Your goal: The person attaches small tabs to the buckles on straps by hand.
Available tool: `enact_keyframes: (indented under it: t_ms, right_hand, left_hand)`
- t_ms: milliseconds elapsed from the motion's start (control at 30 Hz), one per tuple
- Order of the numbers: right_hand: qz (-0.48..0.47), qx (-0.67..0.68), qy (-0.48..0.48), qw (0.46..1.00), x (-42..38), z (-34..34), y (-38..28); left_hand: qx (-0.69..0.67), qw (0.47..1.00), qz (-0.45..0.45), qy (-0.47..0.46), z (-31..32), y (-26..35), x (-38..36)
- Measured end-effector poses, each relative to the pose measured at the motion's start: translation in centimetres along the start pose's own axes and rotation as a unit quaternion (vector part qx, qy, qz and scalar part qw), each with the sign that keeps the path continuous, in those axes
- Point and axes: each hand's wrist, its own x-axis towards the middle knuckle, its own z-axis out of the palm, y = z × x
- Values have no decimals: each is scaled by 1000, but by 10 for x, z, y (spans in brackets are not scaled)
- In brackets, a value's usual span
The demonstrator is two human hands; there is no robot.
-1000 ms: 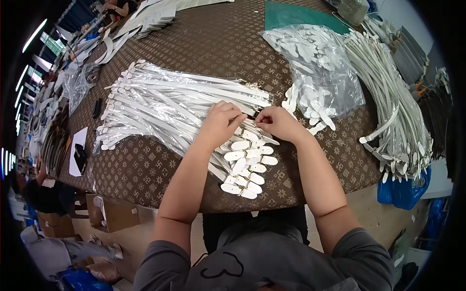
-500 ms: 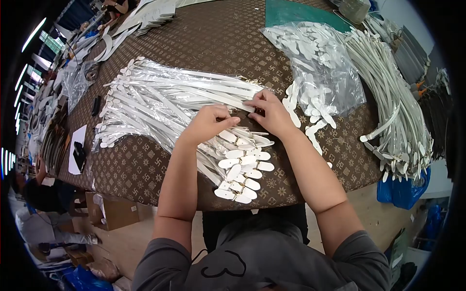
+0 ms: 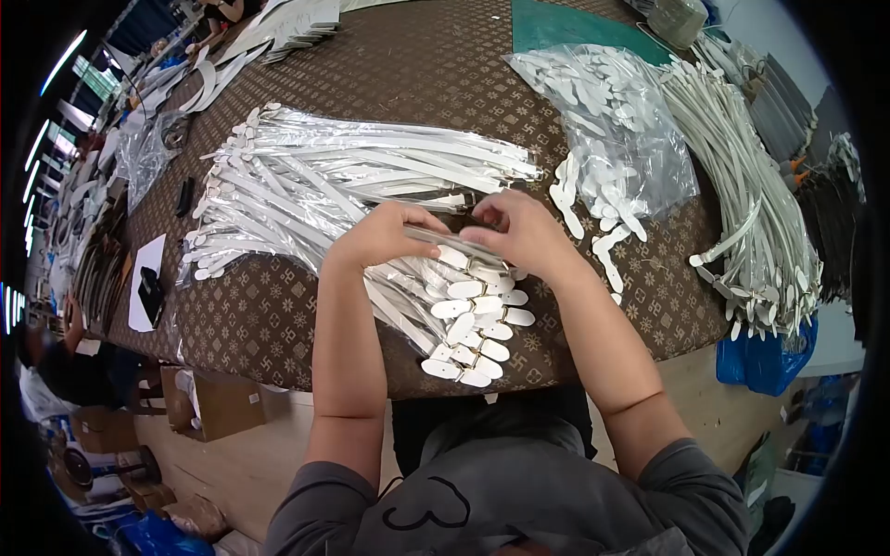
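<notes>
Many long white straps [image 3: 371, 159] lie bundled in clear plastic film in front of me. Rounded white end tabs with small metal pieces [image 3: 473, 320] pile up near the table's front edge. My left hand [image 3: 375, 239] is closed, thumb and fingers pinching a pale strap [image 3: 454, 243] just above these tabs. Opposite it, my right hand [image 3: 521, 232] has its fingers curled and its thumb on the same strap near the end. The fingers partly cover the strap, so its end is hard to make out.
A clear plastic bag of white tabs [image 3: 612, 120] lies at the right, with loose tabs [image 3: 567, 195] beside it. Beyond hangs a bundle of white straps [image 3: 751, 204] over the table edge. A phone [image 3: 150, 295] on white paper and a black object [image 3: 184, 197] lie left.
Both hands have moved a little toward me, from the upper straps to just above the tab pile. The strap ends at the upper right now show uncovered.
</notes>
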Motion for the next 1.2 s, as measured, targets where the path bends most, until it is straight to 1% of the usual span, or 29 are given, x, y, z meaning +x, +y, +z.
enact_keyframes:
  t_ms: [33, 100, 133, 167, 233, 267, 367, 400, 467, 500, 600, 667, 767, 800, 867, 933, 1000, 1033, 1067, 1133, 1167, 1200]
  right_hand:
    - [4, 2, -3, 1000, -7, 4, 4]
    - [-38, -20, 6, 999, -21, 6, 13]
    - [-61, -31, 11, 998, -28, 9, 15]
    - [-60, -29, 9, 998, -36, 14, 12]
    - [-146, -42, 55, 987, -57, 23, 2]
    - [-144, -40, 53, 987, -67, 31, -4]
    - [-156, -57, 67, 984, -90, 58, -24]
    - [-169, -89, 78, 978, -96, 68, -28]
    - [-195, -152, 99, 964, -102, 82, -33]
    - [-195, -150, 99, 964, -103, 85, -34]
    - [-222, -209, 92, 948, -106, 90, -37]
    - [-227, -198, 91, 949, -109, 90, -39]
    - [-231, -183, 92, 951, -113, 85, -37]
    - [-215, -139, 101, 961, -110, 77, -33]
    - [-187, -49, 116, 974, -99, 59, -23]
    - [-126, -54, 208, 969, -76, 38, -4]
    - [-109, -105, 248, 957, -51, 23, 11]
    - [-113, -106, 253, 955, -41, 23, 16]
    - [-115, -121, 209, 964, -31, 27, 23]
    - [-114, -149, 116, 975, -15, 30, 32]
    - [-114, -148, 118, 975, -6, 30, 36]
    - [-91, -144, 118, 978, 4, 30, 35]
  left_hand:
    - [0, 1000, -11, 12, 0, 0, 0]
    - [2, 999, -32, 37, -2, 0, 1]
    - [2, 999, -35, 36, -4, 0, 0]
    - [14, 999, -23, 43, -6, -1, -2]
    - [35, 998, -1, 56, -9, -4, -5]
    - [34, 998, -4, 55, -11, -7, -5]
    - [-35, 988, -96, 117, -19, -17, -2]
    - [-34, 988, -98, 116, -20, -17, -1]
    - [43, 978, -125, 161, -19, -12, 1]
    - [82, 970, -139, 183, -19, -11, 1]
    - [60, 969, -124, 205, -15, -22, 7]
    - [49, 968, -115, 216, -15, -28, 6]
    - [64, 974, -109, 188, -16, -23, 4]
    - [62, 975, -106, 186, -16, -21, 5]
    - [91, 976, -129, 152, -16, -16, 5]
    - [103, 975, -143, 137, -15, -17, 1]
    - [120, 983, -105, 89, -12, -17, -1]
    - [133, 985, -81, 67, -14, -14, 0]
    - [138, 985, -77, 70, -15, -14, 1]
    - [93, 995, 3, 30, -8, -18, 3]
    - [69, 997, 40, 8, -5, -20, 4]
    - [71, 997, 39, 7, -4, -16, 5]
